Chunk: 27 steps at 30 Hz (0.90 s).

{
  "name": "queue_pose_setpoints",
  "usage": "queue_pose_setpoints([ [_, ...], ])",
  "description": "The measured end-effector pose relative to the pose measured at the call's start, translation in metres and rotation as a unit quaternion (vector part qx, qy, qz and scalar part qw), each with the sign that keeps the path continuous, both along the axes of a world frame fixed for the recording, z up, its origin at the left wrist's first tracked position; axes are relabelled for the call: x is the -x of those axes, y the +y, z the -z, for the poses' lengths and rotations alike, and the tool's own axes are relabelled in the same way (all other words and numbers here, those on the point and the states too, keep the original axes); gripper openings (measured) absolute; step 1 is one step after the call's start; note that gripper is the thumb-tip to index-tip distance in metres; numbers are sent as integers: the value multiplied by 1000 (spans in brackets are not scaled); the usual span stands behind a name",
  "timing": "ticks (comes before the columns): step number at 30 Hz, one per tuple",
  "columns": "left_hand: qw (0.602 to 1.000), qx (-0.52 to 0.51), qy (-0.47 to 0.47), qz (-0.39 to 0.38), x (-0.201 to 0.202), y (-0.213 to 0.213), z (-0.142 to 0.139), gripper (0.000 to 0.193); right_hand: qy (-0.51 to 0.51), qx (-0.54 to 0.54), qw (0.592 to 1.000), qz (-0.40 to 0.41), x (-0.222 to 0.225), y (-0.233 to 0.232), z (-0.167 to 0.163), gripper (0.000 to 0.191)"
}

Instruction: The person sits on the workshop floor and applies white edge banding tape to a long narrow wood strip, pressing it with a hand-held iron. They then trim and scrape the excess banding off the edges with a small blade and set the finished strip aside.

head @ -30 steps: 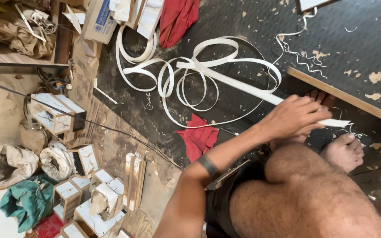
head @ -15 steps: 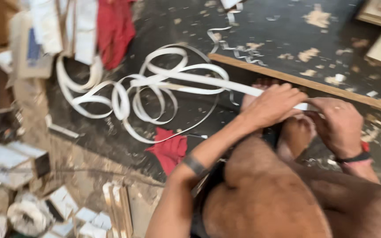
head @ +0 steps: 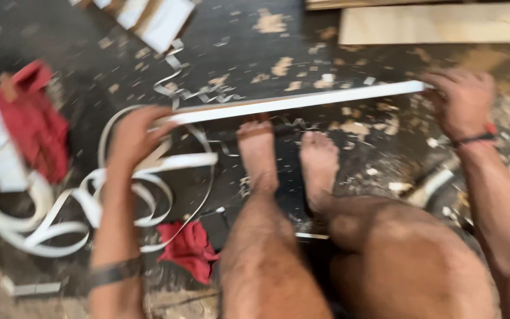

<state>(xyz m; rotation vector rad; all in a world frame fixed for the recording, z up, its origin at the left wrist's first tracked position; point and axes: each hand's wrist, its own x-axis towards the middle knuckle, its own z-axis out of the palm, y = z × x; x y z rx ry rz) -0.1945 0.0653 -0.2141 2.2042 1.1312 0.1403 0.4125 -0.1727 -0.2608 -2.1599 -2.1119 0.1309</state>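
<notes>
A long white edge-banding strip (head: 302, 101) lies stretched along a thin wooden batten on the dark floor, just beyond my two bare feet (head: 284, 153). My left hand (head: 134, 133) presses on the strip's left part, where it runs off into loose white coils (head: 90, 207). My right hand (head: 461, 103) is at the strip's right end, fingers curled down on it. The picture is blurred, so the exact grip of either hand is unclear.
A red cloth (head: 190, 248) lies by my left knee, another red cloth (head: 28, 124) at the far left. A pale wooden board (head: 438, 23) lies at the top right. Wood chips and thin white shavings (head: 196, 91) litter the floor.
The view swung right. My left hand slid left along the strip towards the coils, and my right hand moved out to the strip's right end. Both feet now show.
</notes>
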Motion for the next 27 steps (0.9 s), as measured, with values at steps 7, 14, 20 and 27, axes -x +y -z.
queue_pose_setpoints([
  [7,982,-103,157,0,-11,-2,8,28,20,29,998,43,1,6,11,12],
  [14,981,-166,52,80,-62,-5,18,49,26,30,999,16,-1,10,-5,14],
  [20,969,-99,-106,198,-245,-47,36,53,8,31,999,8,4,18,-15,17],
  [27,961,-75,-103,247,-346,-69,45,36,43,35,998,35,6,24,-27,18],
])
